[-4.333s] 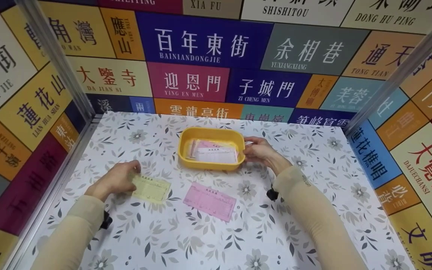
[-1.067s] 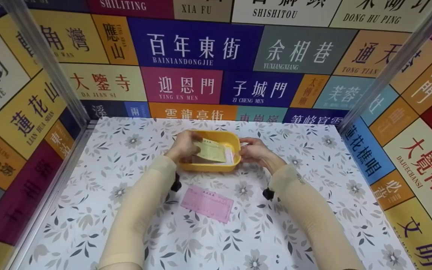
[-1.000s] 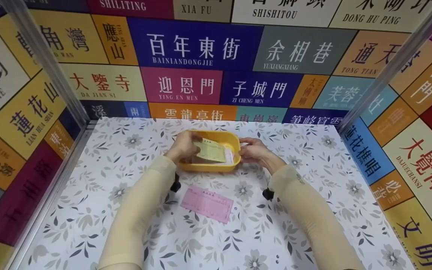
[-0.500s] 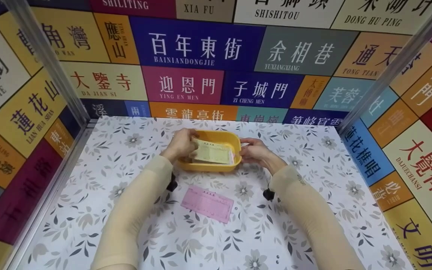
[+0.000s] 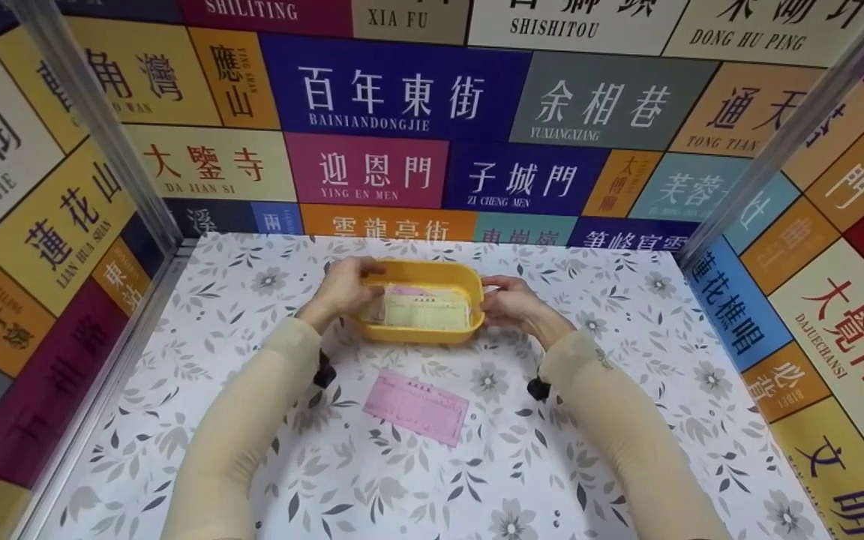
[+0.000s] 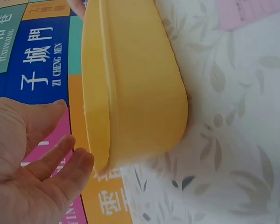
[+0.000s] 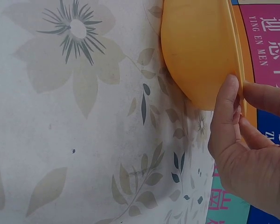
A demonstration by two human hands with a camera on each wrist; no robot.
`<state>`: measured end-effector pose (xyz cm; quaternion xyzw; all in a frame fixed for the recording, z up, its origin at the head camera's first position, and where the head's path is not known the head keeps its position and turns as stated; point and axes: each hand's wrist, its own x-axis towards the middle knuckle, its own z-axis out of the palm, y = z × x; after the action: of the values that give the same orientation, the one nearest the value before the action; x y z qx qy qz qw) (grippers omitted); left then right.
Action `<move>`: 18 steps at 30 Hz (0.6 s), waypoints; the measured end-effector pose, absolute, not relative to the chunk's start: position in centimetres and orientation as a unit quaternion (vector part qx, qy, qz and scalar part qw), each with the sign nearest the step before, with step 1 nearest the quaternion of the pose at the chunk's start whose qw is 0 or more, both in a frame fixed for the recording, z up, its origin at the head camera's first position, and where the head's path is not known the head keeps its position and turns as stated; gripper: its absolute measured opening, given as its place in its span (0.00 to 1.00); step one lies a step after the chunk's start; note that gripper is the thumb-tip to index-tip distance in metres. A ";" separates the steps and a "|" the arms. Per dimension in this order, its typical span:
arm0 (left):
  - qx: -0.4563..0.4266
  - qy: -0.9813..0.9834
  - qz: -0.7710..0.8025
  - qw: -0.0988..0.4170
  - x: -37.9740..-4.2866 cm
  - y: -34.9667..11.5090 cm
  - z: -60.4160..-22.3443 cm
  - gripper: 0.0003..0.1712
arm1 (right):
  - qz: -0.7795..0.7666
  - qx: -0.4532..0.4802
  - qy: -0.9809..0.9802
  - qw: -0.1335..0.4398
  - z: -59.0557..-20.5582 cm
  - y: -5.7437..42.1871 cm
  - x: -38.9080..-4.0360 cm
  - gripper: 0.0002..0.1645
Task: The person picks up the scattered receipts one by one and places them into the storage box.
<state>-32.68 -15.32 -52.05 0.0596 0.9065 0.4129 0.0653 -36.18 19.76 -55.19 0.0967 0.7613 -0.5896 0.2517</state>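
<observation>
A yellow plastic box (image 5: 421, 334) stands toward the back of the table. Inside it a pale yellow paper slip (image 5: 430, 313) lies over other slips, with a pink slip's edge (image 5: 406, 290) showing behind. My left hand (image 5: 343, 289) is at the box's left end, its fingertips over the rim; in the left wrist view the same hand (image 6: 37, 158) has parted, loosely bent fingers and holds nothing. My right hand (image 5: 518, 304) pinches the rim at the right end, as the right wrist view shows with the hand (image 7: 252, 151) at the box's edge (image 7: 203, 56).
A pink printed slip (image 5: 415, 407) lies flat on the flower-patterned table (image 5: 312, 480), in front of the box. Sign-covered panels (image 5: 391, 90) with metal posts (image 5: 769, 135) at the corners wall in the table at the back and sides.
My left hand brought the yellow slip from the table into the box, let go of it, and drew back left. The slip now lies flat. My right hand stays on the box's rim.
</observation>
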 end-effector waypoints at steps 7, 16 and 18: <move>0.073 0.914 0.397 0.036 -32.0 -17.8 -52.5 0.22 | -0.590 0.097 0.761 0.252 -55.1 19.8 -36.0 0.41; 0.071 0.905 0.418 0.034 -30.2 -19.8 -53.9 0.23 | -0.596 0.097 0.754 0.260 -55.0 19.7 -36.0 0.40; 0.075 0.905 0.418 0.034 -29.7 -19.8 -54.2 0.24 | -0.597 0.100 0.752 0.261 -55.0 19.8 -36.1 0.40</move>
<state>-29.71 -19.84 -54.16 0.0749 0.9049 0.4176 0.0340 -36.10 19.77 -54.98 0.0998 0.7520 -0.5969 0.2612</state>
